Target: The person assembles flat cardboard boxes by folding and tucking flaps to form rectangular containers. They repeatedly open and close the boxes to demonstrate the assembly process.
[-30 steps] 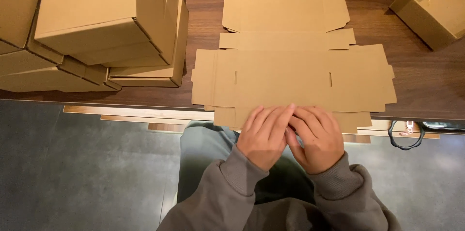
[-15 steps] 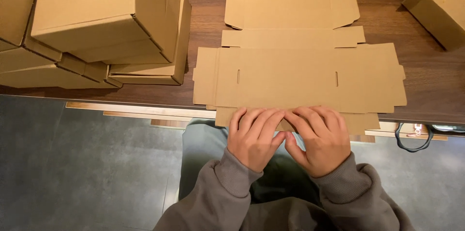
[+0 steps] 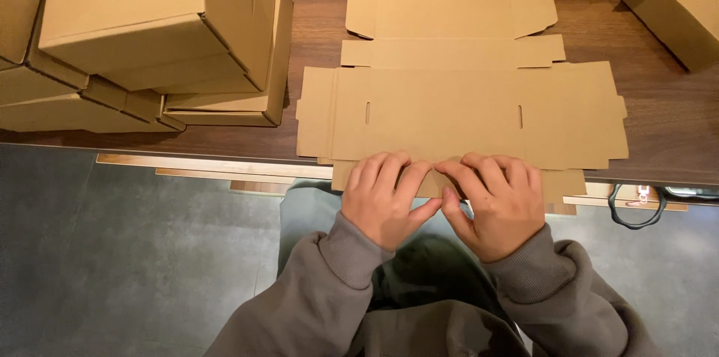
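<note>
A dark wooden table (image 3: 674, 110) carries stacked cardboard boxes (image 3: 150, 35) at the left and a flat, unfolded box (image 3: 449, 110) in the middle. The left hand (image 3: 383, 198) and right hand (image 3: 498, 203) press flat on its near flap at the table's edge, fingers spread, gripping nothing.

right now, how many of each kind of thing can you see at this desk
flat unfolded box: 1
folded boxes: at least 5, the stack overlaps
left hand: 1
right hand: 1
black cable loop: 1
total: at least 9
</note>
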